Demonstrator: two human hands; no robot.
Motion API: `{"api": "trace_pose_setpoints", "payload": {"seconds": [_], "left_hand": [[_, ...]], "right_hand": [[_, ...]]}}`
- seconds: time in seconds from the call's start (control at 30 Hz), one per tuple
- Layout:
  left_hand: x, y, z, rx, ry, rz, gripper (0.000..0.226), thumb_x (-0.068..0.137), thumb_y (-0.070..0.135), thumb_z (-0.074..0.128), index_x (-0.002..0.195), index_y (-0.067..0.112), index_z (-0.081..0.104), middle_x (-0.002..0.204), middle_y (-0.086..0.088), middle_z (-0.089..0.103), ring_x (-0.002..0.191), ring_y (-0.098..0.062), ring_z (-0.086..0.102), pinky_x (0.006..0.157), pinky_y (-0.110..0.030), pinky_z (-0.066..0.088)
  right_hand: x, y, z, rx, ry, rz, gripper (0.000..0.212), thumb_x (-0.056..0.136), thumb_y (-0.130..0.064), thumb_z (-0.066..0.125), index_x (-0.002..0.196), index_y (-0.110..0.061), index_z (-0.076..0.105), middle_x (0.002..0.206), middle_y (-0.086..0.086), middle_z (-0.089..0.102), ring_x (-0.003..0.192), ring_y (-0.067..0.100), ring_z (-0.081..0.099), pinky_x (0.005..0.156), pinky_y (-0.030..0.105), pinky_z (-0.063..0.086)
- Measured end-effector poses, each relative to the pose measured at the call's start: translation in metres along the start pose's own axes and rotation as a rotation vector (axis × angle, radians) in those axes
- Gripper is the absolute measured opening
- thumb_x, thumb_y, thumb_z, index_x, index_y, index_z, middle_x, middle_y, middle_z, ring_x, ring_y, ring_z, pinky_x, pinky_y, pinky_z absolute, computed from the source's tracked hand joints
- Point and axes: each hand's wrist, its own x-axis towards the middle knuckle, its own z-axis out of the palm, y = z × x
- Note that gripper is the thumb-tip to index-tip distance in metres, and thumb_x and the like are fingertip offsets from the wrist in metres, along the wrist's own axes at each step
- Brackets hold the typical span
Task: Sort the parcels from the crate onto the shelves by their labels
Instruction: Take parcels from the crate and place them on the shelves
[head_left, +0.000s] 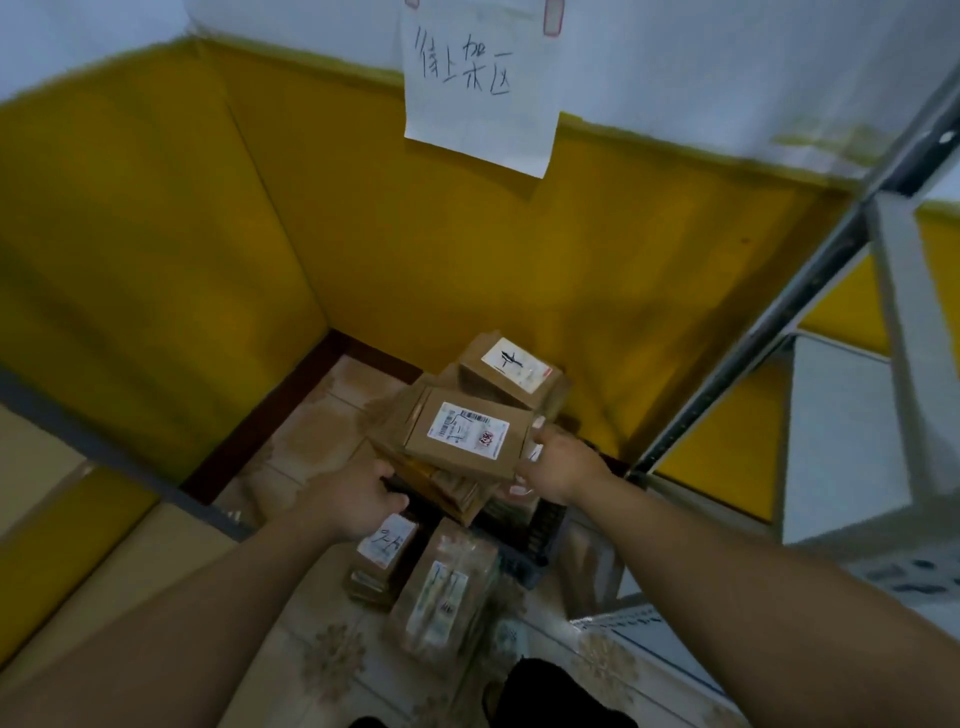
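Our right hand (558, 462) has the top parcel (467, 434) by its right edge. The thumb lies on the cardboard and the other fingers are hidden beneath, so we judge it a pinch. Our left hand (358, 499) is against the lower left of the stack (447, 488); whether its fingers grip a box or only touch we cannot tell. The top parcel sits tilted on this loose stack, heaped over a dark crate (540, 540) in the corner, with the shelf (852, 415) near on the right. The risk is a one-sided lift: pulled from the right edge alone, the box could tip, slip the pinch or drag neighbours off, and the rear parcel (511, 369), perched highest, might slide. The wall sign (478, 88) reads 待上架区. The top parcel's printed label shows a barcode and a red stamp, too blurred to read. The rear parcel bears a black handwritten mark, and a floor parcel (387, 551) carries handwritten figures we cannot make out.
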Motion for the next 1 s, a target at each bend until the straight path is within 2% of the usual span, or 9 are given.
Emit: {"api": "trace_pose_setpoints", "payload": {"seconds": [0.1,0.33,0.43,0.57,0.67,0.73,0.83,0.9,1.0], "left_hand": [[0.051,-0.012,-0.004,-0.087,-0.060,0.012,0.020,0.088,0.038,0.059,0.101,0.025,0.066,0.084,0.003,0.069,0.080,-0.016,0.068,0.070,-0.035,0.055],[0.142,-0.002,-0.003,-0.200,-0.118,0.009,0.050,0.096,0.027,0.057,0.143,0.024,0.041,0.116,0.003,0.061,0.101,-0.018,0.062,0.065,-0.023,0.044],[0.172,-0.002,0.002,-0.239,-0.104,0.028,0.067,0.096,0.025,0.058,0.152,0.031,0.022,0.133,0.007,0.053,0.106,-0.021,0.061,0.071,-0.026,0.046],[0.187,-0.003,0.006,-0.323,-0.241,0.017,0.068,0.096,0.026,0.058,0.153,0.026,0.020,0.147,0.004,0.044,0.129,-0.022,0.048,0.104,-0.039,0.039],[0.189,0.001,0.010,-0.425,-0.264,0.014,0.059,0.096,0.020,0.058,0.148,0.019,0.031,0.132,0.005,0.053,0.105,-0.010,0.056,0.079,-0.020,0.043],[0.195,0.000,0.011,-0.459,-0.141,-0.004,0.044,0.093,0.015,0.061,0.134,0.018,0.048,0.117,0.009,0.058,0.100,-0.011,0.059,0.067,-0.017,0.042],[0.204,-0.009,0.010,-0.449,-0.023,-0.146,0.049,0.092,0.024,0.062,0.137,0.018,0.044,0.134,-0.005,0.055,0.116,-0.027,0.058,0.081,-0.028,0.048],[0.211,-0.018,0.013,-0.507,-0.098,-0.240,0.049,0.094,0.026,0.061,0.139,0.014,0.045,0.135,-0.005,0.054,0.121,-0.028,0.054,0.087,-0.032,0.041],[0.215,-0.022,0.017,-0.627,-0.167,-0.288,0.049,0.094,0.028,0.060,0.139,0.016,0.046,0.132,-0.005,0.058,0.119,-0.026,0.054,0.091,-0.034,0.041]], "right_hand": [[0.039,-0.008,0.007,0.117,-0.042,0.051,0.054,0.092,-0.049,0.055,0.138,-0.021,0.049,0.134,0.007,0.057,0.116,0.025,0.057,0.096,0.037,0.050],[0.108,-0.007,0.051,0.301,-0.057,0.221,0.070,0.090,-0.049,0.058,0.148,-0.018,0.036,0.144,0.012,0.049,0.123,0.030,0.054,0.100,0.040,0.048],[0.120,-0.006,0.065,0.461,-0.047,0.328,0.075,0.093,-0.040,0.062,0.153,-0.022,0.022,0.147,0.010,0.047,0.126,0.032,0.052,0.099,0.037,0.047],[0.130,-0.006,0.075,0.659,0.002,0.402,0.076,0.095,-0.033,0.064,0.154,-0.021,0.018,0.144,0.007,0.050,0.124,0.028,0.054,0.087,0.026,0.043],[0.136,-0.019,0.075,0.711,0.073,0.394,0.074,0.093,-0.032,0.066,0.152,-0.020,0.023,0.138,0.011,0.054,0.120,0.031,0.057,0.089,0.031,0.049],[0.144,-0.029,0.073,0.646,0.072,0.359,0.077,0.090,-0.029,0.069,0.151,-0.017,0.024,0.143,0.014,0.044,0.128,0.035,0.050,0.101,0.040,0.048],[0.157,-0.030,0.072,0.488,0.049,0.299,0.088,0.091,-0.031,0.068,0.156,-0.019,0.011,0.156,0.017,0.023,0.140,0.038,0.033,0.111,0.043,0.038],[0.168,-0.025,0.073,0.384,-0.003,0.231,0.093,0.092,-0.034,0.067,0.158,-0.022,0.004,0.162,0.015,0.010,0.147,0.037,0.021,0.117,0.043,0.029],[0.178,-0.022,0.071,0.405,-0.068,0.237,0.093,0.092,-0.031,0.068,0.158,-0.022,0.003,0.163,0.013,0.006,0.145,0.035,0.027,0.113,0.036,0.031]]}}
